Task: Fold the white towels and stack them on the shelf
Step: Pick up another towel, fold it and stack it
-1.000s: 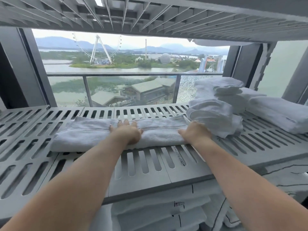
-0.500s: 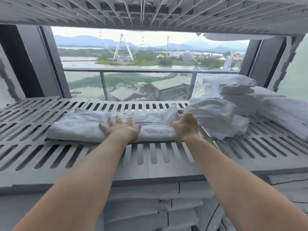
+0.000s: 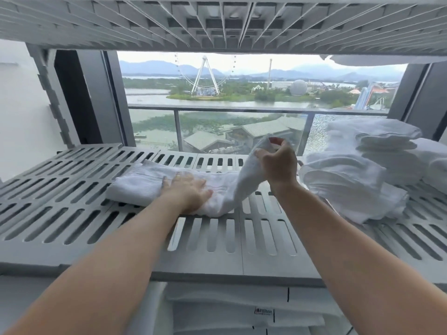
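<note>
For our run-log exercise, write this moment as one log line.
left hand: presses towel flat on shelf | right hand: pinches towel's raised right end | stage: fold under way

The person's visible parts comprise two forearms and two hands: the left forearm (image 3: 121,250) with the left hand (image 3: 187,189), and the right forearm (image 3: 350,250) with the right hand (image 3: 278,165). Both forearms are bare along the whole length that shows, from the lower edge of the view to the wrist, and both hands are likewise bare over the backs, knuckles and fingers. The forearms appear broad near the camera and taper toward the wrists. The fingers of the left hand are blurred, so nail detail cannot be read.
</note>
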Motion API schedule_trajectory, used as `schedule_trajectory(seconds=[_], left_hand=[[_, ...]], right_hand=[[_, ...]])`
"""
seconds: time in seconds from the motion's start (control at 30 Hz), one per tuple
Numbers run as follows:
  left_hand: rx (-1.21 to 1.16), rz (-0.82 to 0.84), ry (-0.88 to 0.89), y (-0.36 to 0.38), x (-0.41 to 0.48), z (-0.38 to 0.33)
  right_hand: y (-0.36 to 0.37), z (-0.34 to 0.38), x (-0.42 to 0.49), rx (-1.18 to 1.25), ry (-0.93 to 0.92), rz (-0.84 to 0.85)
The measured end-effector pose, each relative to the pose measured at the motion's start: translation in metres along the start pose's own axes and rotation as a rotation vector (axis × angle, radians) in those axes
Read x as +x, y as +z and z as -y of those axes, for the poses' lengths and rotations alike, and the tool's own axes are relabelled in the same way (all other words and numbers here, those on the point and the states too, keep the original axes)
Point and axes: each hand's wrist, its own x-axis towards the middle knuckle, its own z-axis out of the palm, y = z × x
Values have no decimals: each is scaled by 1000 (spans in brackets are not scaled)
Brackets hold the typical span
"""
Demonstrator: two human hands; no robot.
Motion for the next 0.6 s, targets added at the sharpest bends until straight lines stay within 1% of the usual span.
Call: schedule_trajectory(seconds=[0.07, 0.13, 0.17, 0.2, 0.27, 0.33, 0.4, 0.43, 0.47, 0.5, 0.53, 0.57, 0.6], left_hand=[[26, 48, 35, 5, -3, 8], [-41, 79, 110, -1, 1, 16], [-65, 60, 142, -10, 3, 25], [-63, -8, 142, -19, 8, 41], [-67, -144, 1, -32, 17, 86], [-170, -188, -148, -40, 22, 136], [-414, -192, -190, -44, 30, 177], [-575, -183, -193, -46, 33, 191], [-806, -165, -200, -48, 37, 202], [-1043, -107, -215, -50, 40, 208], [-1212, -28, -235, -52, 41, 211], [-1284, 30, -244, -55, 42, 214], [-1307, 69, -245, -57, 44, 216]], right_hand=[[26, 19, -4, 34, -54, 5], [55, 39, -11, 18, -102, 25], [70, 48, -15, 4, -121, 41], [86, 56, -18, -13, -134, 63], [118, 72, -26, -72, -158, 121], [150, 85, -34, -154, -206, 189], [186, 94, -47, -246, -244, 293], [204, 97, -54, -305, -250, 346], [221, 98, -61, -369, -256, 379], [235, 98, -68, -429, -264, 393], [245, 96, -74, -473, -279, 397], [253, 94, -81, -499, -295, 403], [257, 91, -86, -509, -316, 413]])
